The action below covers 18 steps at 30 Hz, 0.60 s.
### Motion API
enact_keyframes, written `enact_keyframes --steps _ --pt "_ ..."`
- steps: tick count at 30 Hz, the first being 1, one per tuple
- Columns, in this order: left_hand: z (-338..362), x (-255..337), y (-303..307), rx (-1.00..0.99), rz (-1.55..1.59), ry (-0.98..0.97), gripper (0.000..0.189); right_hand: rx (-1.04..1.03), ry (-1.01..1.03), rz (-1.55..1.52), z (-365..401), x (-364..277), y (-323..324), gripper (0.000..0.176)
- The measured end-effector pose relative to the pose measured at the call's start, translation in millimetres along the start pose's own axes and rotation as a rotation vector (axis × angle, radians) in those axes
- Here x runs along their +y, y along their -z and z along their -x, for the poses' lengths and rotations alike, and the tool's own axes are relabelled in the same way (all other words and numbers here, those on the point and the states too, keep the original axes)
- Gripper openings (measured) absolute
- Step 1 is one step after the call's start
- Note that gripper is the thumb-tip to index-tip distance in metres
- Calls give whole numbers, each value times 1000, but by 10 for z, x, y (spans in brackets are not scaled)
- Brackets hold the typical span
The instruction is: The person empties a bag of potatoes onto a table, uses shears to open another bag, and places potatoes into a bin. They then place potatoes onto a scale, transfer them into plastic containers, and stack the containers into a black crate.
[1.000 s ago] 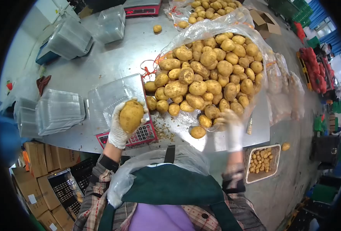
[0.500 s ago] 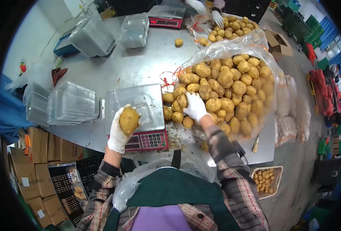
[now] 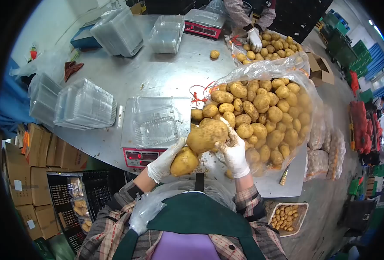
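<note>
In a white glove, my left hand [image 3: 166, 161] holds a potato [image 3: 184, 162] in front of the scale. My right hand [image 3: 234, 150], also gloved, grips a larger potato [image 3: 207, 135] between thumb and fingers, close against the first one. An open clear plastic box [image 3: 156, 132] lies on the metal plate of the red scale [image 3: 133, 157], whose display reads 0. To the right, an open plastic bag [image 3: 265, 69] is full of potatoes [image 3: 269, 99]. Red string [image 3: 199, 93] lies beside the bag.
Stacked clear boxes [image 3: 85, 105] stand at the left, more [image 3: 117, 32] farther back. A second red scale [image 3: 204, 23] and single potato [image 3: 214, 54] are at the back. A co-worker's gloved hand [image 3: 254, 40] touches another potato bag. A knife [image 3: 284, 177] lies near the right edge.
My right hand has come away from the bag with a large potato. My left hand has moved right and toward me with its potato. The co-worker's arms have come further into view.
</note>
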<state>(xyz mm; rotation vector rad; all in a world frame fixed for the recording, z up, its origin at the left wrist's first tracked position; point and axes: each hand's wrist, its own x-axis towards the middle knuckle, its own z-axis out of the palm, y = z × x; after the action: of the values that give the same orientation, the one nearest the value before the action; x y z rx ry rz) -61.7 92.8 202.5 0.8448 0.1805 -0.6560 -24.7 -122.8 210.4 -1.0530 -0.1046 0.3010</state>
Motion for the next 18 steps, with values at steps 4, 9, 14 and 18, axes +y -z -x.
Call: enact_keyframes --steps 4,9,14,18 --pt "14 57 37 -381 185 216 74 -186 143 522 84 -215 -185 74" --pt "-96 -9 -1 -141 735 381 92 -320 19 527 141 -278 -351 66" --pt "-112 -129 160 -61 279 117 81 -258 4 513 160 -226 -335 64" --pt "-82 -65 161 -85 259 67 85 -218 19 590 202 -252 -356 63"
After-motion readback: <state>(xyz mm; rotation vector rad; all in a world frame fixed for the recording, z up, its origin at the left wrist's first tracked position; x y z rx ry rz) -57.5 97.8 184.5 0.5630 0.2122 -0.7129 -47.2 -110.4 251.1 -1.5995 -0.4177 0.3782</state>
